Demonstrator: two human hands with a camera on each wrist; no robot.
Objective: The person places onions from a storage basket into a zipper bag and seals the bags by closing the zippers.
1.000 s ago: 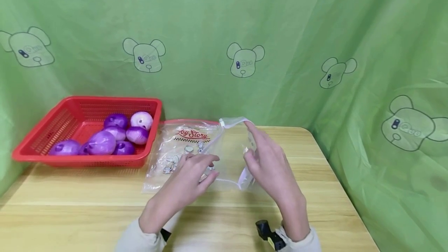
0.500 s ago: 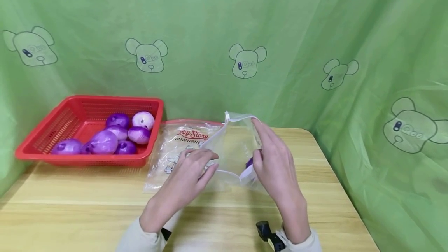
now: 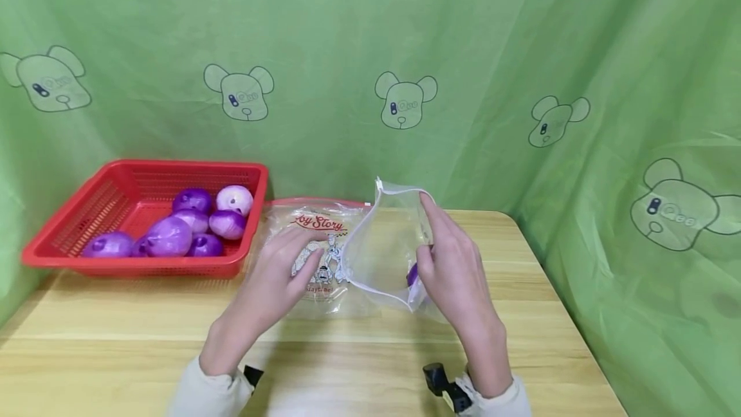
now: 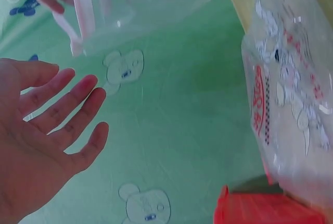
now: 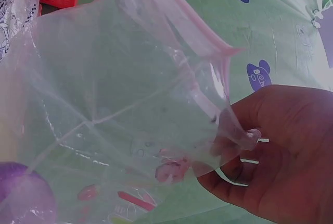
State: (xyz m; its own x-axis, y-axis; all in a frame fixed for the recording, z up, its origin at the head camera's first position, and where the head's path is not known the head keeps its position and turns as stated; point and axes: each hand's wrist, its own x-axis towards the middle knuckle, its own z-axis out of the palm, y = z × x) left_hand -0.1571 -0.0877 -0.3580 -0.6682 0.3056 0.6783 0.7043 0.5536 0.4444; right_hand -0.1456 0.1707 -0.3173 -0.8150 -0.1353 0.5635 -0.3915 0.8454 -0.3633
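My right hand (image 3: 457, 269) pinches the side of a clear zip bag (image 3: 379, 237), fingers inside its mouth in the right wrist view. The bag's white-edged mouth gapes toward the left, and a purple onion (image 5: 26, 195) lies inside it. In the head view the right hand partly covers that onion. My left hand (image 3: 274, 275) holds nothing, its fingers spread and slightly bent in the left wrist view. It hovers over a second clear bag (image 3: 324, 269) with red lettering and cartoon figures, which lies on the table left of the gaping bag.
A red plastic basket (image 3: 43, 253) at the left holds several purple onions (image 3: 168, 235) and a paler one (image 3: 234, 199). The wooden table (image 3: 347, 365) meets a green curtain (image 3: 324, 140) at the back and right.
My left hand has moved left, away from the gaping bag's mouth. The right hand has shifted slightly right with the bag, whose mouth now stands taller. The onion inside has come into sight.
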